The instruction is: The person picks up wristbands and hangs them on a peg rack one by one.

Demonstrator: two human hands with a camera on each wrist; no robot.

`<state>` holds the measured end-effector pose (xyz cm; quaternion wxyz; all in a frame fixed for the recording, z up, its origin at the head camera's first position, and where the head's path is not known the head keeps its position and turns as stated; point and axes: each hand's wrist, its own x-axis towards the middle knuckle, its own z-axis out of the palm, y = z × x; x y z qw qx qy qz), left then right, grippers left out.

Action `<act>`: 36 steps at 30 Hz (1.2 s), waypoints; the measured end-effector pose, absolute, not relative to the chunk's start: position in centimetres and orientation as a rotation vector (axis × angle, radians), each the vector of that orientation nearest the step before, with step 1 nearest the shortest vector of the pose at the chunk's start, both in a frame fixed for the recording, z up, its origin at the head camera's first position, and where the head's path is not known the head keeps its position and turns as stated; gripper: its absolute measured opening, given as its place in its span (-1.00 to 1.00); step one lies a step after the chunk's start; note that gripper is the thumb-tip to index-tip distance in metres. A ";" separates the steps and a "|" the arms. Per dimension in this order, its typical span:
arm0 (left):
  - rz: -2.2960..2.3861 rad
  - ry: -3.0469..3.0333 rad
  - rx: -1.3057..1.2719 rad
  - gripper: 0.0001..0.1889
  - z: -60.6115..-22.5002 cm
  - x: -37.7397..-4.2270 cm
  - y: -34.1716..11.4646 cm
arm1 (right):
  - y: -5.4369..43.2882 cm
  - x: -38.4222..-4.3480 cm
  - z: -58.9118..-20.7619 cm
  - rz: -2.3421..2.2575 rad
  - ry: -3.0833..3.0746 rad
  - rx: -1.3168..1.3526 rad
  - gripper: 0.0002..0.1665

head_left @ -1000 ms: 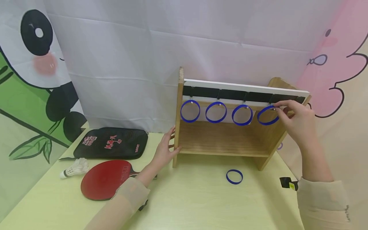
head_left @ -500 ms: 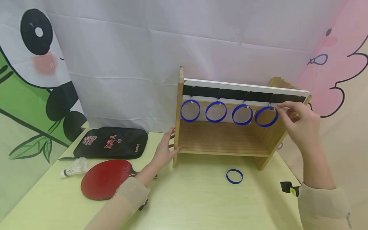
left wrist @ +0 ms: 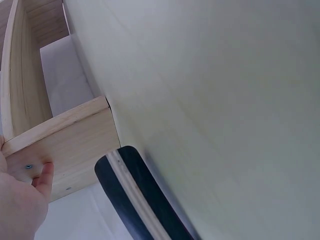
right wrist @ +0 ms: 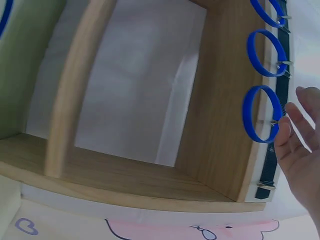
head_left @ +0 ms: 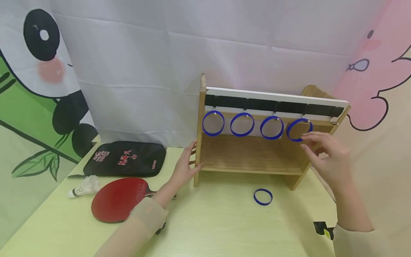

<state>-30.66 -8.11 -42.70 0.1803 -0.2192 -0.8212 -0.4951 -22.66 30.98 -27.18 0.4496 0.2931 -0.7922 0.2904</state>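
Several blue silicone wristbands [head_left: 242,135] hang in a row from metal hooks along the black strip of a wooden rack [head_left: 250,157]. My right hand [head_left: 330,157] is beside the rightmost hanging wristband [head_left: 290,136], thumb and fingers apart; its fingertips overlap the band's lower right in the head view. In the right wrist view that wristband [right wrist: 246,114] hangs on its hook close to my fingertips. My left hand [head_left: 184,167] rests against the rack's left side panel [left wrist: 85,145], fingertips on its outer face. Another blue wristband [head_left: 255,200] lies on the table before the rack.
A bare hook [head_left: 334,122] sits at the strip's right end. On the left of the table lie a red table tennis bat [head_left: 117,200], a shuttlecock [head_left: 86,186] and a black zipped case [head_left: 125,159]. A white cloth [head_left: 144,71] hangs behind.
My right hand has let go of the rightmost hanging wristband and come slightly down. The band, tilted earlier, now hangs from its hook. My left hand stays at the side panel.
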 end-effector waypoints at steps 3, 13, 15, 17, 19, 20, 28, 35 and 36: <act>-1.399 -2.330 -0.610 -0.06 -42.5 -30.5 -8.1 | 30.9 -22.7 -28.4 0.700 -2.001 0.774 -0.54; -1.408 -2.330 -0.615 -0.07 -42.4 -30.4 -8.2 | 31.6 -23.4 -33.0 0.688 -2.205 0.909 -0.49; -1.406 -2.327 -0.614 -0.07 -42.4 -30.4 -8.2 | 31.7 -23.7 -34.1 0.714 -2.228 0.946 -0.49; -1.402 -2.326 -0.614 -0.07 -42.4 -30.5 -8.2 | 31.7 -24.1 -35.3 0.732 -2.247 0.989 -0.50; -1.402 -2.325 -0.618 -0.06 -42.4 -30.4 -8.2 | 31.6 -24.4 -36.5 0.748 -2.282 1.022 -0.49; -1.399 -2.326 -0.620 -0.06 -42.4 -30.4 -8.2 | 31.6 -24.6 -37.1 0.737 -2.298 1.037 -0.50; -1.400 -2.320 -0.618 -0.05 -42.6 -30.6 -8.2 | 31.5 -25.4 -40.9 0.785 -2.557 1.077 -0.65; -1.402 -2.315 -0.621 -0.06 -42.6 -30.6 -8.2 | 31.2 -25.9 -43.3 0.826 -2.749 1.138 -0.70; -1.404 -2.315 -0.620 -0.07 -42.6 -30.6 -8.2 | 31.2 -26.0 -43.6 0.820 -2.754 1.159 -0.70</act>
